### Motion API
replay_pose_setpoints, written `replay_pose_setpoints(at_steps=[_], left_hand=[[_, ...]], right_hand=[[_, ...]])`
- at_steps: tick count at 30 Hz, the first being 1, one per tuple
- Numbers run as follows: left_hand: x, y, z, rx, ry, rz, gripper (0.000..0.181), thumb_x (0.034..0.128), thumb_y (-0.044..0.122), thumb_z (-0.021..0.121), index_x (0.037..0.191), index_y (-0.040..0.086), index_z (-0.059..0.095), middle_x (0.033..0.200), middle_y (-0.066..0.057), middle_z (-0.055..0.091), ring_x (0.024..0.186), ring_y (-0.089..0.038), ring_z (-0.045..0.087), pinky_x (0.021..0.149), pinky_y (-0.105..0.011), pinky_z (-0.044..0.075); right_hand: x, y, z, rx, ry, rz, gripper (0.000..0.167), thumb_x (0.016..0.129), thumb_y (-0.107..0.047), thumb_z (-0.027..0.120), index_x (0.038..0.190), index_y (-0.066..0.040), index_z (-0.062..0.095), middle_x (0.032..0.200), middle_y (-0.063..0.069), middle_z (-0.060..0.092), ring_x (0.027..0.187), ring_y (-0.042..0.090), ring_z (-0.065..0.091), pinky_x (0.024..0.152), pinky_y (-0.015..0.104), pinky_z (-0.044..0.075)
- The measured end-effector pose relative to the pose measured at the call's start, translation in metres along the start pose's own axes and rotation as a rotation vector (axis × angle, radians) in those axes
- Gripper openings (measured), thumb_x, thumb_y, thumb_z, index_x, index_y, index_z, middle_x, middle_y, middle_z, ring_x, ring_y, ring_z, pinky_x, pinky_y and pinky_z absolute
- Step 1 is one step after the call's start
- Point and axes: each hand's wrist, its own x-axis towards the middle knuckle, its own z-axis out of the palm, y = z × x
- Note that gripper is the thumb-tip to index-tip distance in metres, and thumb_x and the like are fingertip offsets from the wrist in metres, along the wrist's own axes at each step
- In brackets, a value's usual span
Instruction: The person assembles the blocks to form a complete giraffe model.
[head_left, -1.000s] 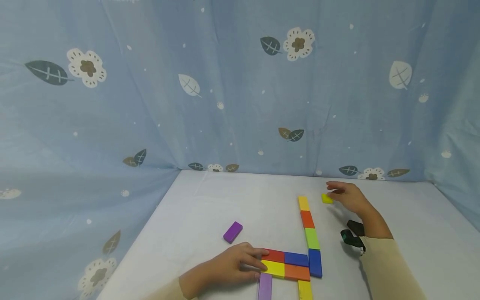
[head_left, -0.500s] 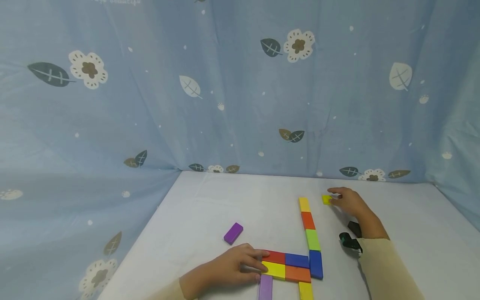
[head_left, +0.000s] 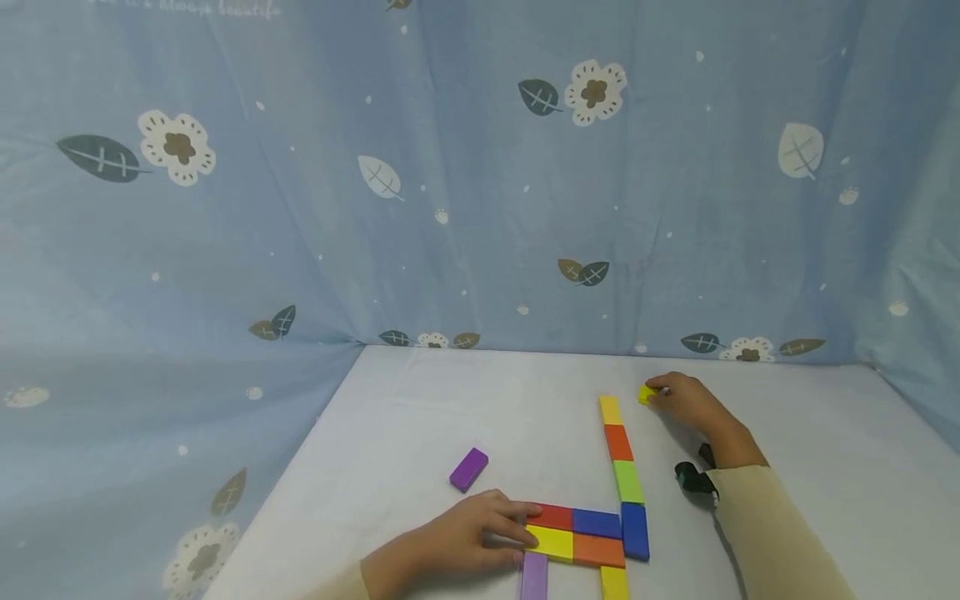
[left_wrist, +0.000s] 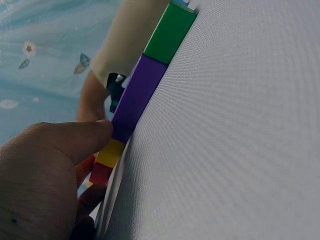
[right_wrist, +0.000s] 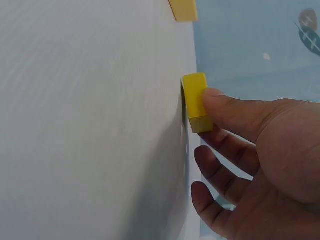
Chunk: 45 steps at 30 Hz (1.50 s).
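Note:
At the far right of the table, my right hand (head_left: pixel 686 404) pinches a small yellow block (right_wrist: pixel 196 97) between thumb and fingers. In the right wrist view the block seems slightly off the white surface, its other fingers loosely bent. My left hand (head_left: pixel 472 533) rests beside the flat block layout, fingertips on a red block (head_left: pixel 555 517) and a yellow block (head_left: pixel 552 543). Its thumb touches the end of a purple block (left_wrist: pixel 142 95). A blue block (head_left: pixel 596 523) and an orange block (head_left: pixel 598 549) adjoin these. A column runs away from a blue block (head_left: pixel 635 531), ending in a pale yellow block (head_left: pixel 611 410).
A loose purple block (head_left: pixel 468 469) lies left of the column. Light green (head_left: pixel 628 482) and orange-red (head_left: pixel 618 442) blocks form the column's middle. A green block (left_wrist: pixel 170 32) continues the layout toward me. A patterned blue curtain (head_left: pixel 480 208) hangs behind the white table (head_left: pixel 420 392).
My right hand has closed its fingers on the small yellow block and shifted it slightly left. The left hand stays where it was on the layout.

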Motion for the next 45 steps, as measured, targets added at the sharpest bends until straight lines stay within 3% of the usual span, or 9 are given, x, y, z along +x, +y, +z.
replay_pose_setpoints(at_steps=[7, 13, 17, 24, 33, 45], left_hand=[[0.002, -0.003, 0.001, 0.01, 0.009, 0.013, 0.03, 0.097, 0.044, 0.056, 0.124, 0.036, 0.067, 0.144, 0.021, 0.043, 0.11, 0.004, 0.045, 0.089, -0.019, 0.041], [0.002, -0.004, 0.002, -0.006, 0.004, 0.009, 0.031, 0.097, 0.045, 0.055, 0.124, 0.036, 0.066, 0.144, 0.022, 0.042, 0.108, 0.005, 0.045, 0.088, -0.018, 0.042], [0.002, -0.003, 0.003, -0.008, 0.007, 0.013, 0.03, 0.097, 0.044, 0.056, 0.124, 0.035, 0.067, 0.144, 0.021, 0.043, 0.108, 0.004, 0.045, 0.088, -0.018, 0.041], [0.002, 0.0, 0.002, -0.023, -0.003, -0.013, 0.03, 0.097, 0.044, 0.056, 0.124, 0.036, 0.067, 0.143, 0.022, 0.043, 0.106, 0.004, 0.045, 0.086, -0.017, 0.042], [0.002, 0.002, 0.001, -0.013, 0.012, 0.0, 0.03, 0.0969, 0.043, 0.057, 0.123, 0.034, 0.068, 0.143, 0.021, 0.045, 0.107, 0.004, 0.046, 0.088, -0.018, 0.042], [0.0, 0.004, 0.0, -0.012, 0.006, -0.011, 0.03, 0.097, 0.044, 0.056, 0.123, 0.034, 0.068, 0.142, 0.022, 0.045, 0.107, 0.004, 0.046, 0.087, -0.018, 0.042]], right_hand=[[0.012, -0.016, 0.002, 0.009, -0.001, -0.033, 0.036, 0.095, -0.01, 0.063, 0.13, -0.001, 0.06, 0.123, 0.02, 0.057, 0.107, 0.036, 0.052, 0.093, 0.052, 0.045], [0.02, -0.022, 0.009, 0.069, -0.026, -0.005, 0.038, 0.094, -0.012, 0.064, 0.13, 0.0, 0.059, 0.121, 0.02, 0.058, 0.106, 0.035, 0.052, 0.095, 0.052, 0.044], [0.023, -0.028, 0.012, 0.017, -0.026, 0.027, 0.046, 0.094, -0.02, 0.065, 0.135, -0.003, 0.055, 0.116, 0.02, 0.058, 0.098, 0.033, 0.052, 0.088, 0.049, 0.048], [0.023, -0.043, 0.015, -0.025, -0.027, 0.082, 0.051, 0.095, -0.035, 0.061, 0.136, -0.004, 0.056, 0.131, 0.024, 0.055, 0.108, 0.038, 0.053, 0.092, 0.055, 0.045], [0.023, -0.045, 0.02, 0.054, -0.035, 0.024, 0.035, 0.102, -0.015, 0.048, 0.132, -0.002, 0.059, 0.132, 0.022, 0.055, 0.117, 0.038, 0.05, 0.1, 0.055, 0.038], [0.026, -0.048, 0.027, 0.049, -0.002, 0.023, 0.034, 0.1, -0.02, 0.055, 0.127, -0.002, 0.063, 0.125, 0.02, 0.06, 0.114, 0.037, 0.052, 0.098, 0.054, 0.041]])
